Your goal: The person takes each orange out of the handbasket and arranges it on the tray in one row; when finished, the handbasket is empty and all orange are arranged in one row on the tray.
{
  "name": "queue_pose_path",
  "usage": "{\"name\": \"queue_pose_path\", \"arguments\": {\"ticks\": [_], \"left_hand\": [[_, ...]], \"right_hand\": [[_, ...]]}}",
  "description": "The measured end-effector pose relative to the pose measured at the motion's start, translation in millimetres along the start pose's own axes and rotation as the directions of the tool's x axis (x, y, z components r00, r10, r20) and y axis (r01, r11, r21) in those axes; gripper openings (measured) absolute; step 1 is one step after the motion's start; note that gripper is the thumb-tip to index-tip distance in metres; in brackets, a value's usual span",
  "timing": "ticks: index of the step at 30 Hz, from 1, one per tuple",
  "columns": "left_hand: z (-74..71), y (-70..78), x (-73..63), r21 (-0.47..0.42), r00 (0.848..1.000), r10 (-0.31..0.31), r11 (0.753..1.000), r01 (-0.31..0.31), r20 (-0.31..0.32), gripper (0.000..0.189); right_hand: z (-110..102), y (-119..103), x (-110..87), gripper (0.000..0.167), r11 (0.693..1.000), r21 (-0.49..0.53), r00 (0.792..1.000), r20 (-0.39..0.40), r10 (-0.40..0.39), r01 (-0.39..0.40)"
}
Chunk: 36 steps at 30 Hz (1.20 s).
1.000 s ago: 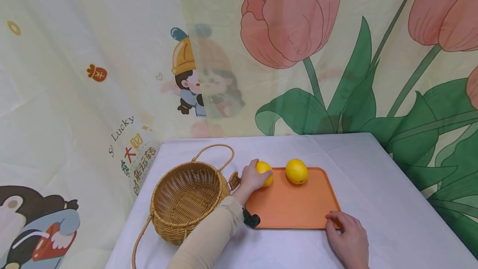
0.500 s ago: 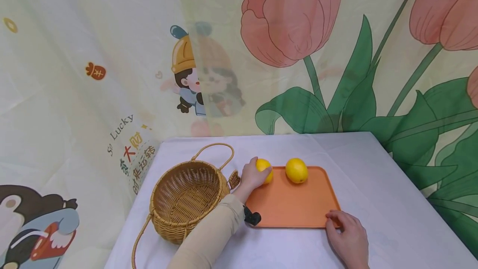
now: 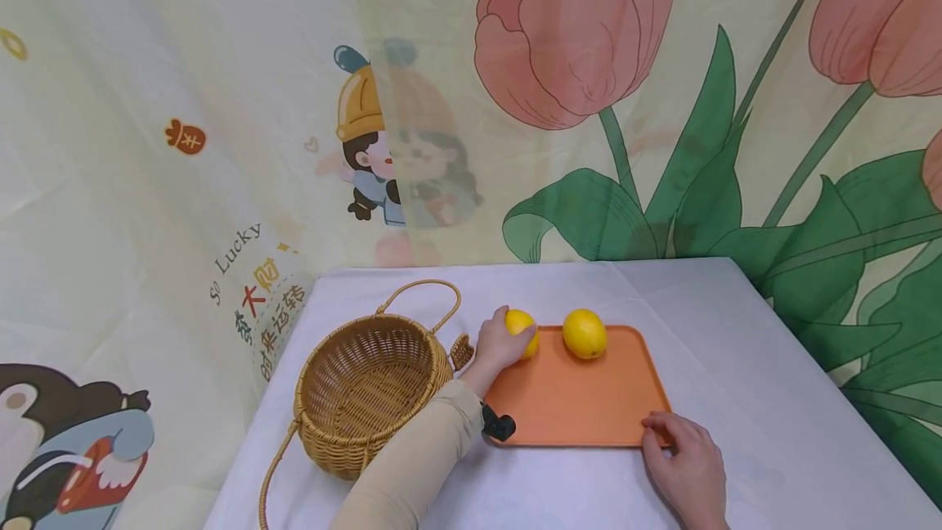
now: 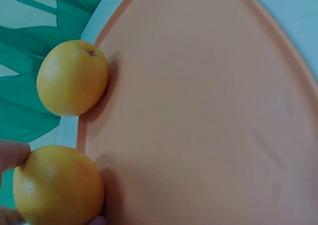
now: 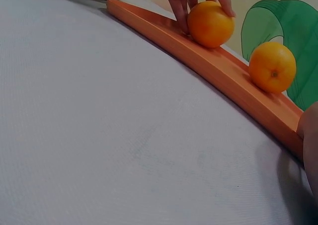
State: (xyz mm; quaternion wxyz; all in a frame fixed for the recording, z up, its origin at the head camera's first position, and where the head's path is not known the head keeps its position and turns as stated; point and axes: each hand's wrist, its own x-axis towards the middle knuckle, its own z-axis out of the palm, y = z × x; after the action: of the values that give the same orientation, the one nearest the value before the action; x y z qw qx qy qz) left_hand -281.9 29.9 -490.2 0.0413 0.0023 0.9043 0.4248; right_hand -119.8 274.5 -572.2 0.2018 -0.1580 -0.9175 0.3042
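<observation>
Two yellow-orange oranges sit along the far side of an orange rectangular tray. My left hand grips the left orange at the tray's far left corner, with thumb and fingers around its sides. In the left wrist view, fingertips show at the edges of this orange. Just to its right stands the other orange, untouched, its stem end visible in the left wrist view. My right hand holds the tray's near right corner with bent fingers; its thumb and forefinger are at the rim.
A round wicker basket with looped handles stands left of the tray, behind my left forearm. A white cloth covers the table. Behind it hangs a printed curtain with tulips and cartoon figures.
The head view has tilted slightly down, so everything sits a little higher in it. Both hands, the oranges and the tray keep their places.
</observation>
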Motion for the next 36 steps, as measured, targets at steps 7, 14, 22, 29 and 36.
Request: {"name": "queue_pose_path", "arguments": {"ticks": [7,14,22,29,36], "left_hand": [[4.2,-2.4,4.2,-0.001,1.000,0.008,1.000,-0.008,-0.011,0.075],[8.6,-7.1,9.7,-0.014,1.000,0.000,1.000,0.000,-0.010,0.076],[8.7,-6.5,8.6,0.016,1.000,0.008,1.000,-0.008,0.007,0.077],[2.3,-1.2,2.6,0.037,1.000,0.012,0.999,-0.012,0.020,0.077],[2.9,-2.1,2.5,0.020,1.000,0.012,1.000,-0.012,0.018,0.076]], "right_hand": [[0.3,0.9,0.1,0.010,1.000,0.005,1.000,-0.005,-0.013,0.013],[0.7,1.6,-0.3,0.009,0.999,0.006,0.999,-0.031,-0.040,0.041],[0.7,1.1,-0.6,0.010,1.000,0.001,0.999,-0.020,-0.027,0.027],[0.9,0.4,-0.7,0.010,1.000,-0.002,1.000,-0.018,-0.016,0.016],[0.6,-1.0,-0.3,0.010,0.999,0.005,0.999,-0.032,-0.037,0.037]]}}
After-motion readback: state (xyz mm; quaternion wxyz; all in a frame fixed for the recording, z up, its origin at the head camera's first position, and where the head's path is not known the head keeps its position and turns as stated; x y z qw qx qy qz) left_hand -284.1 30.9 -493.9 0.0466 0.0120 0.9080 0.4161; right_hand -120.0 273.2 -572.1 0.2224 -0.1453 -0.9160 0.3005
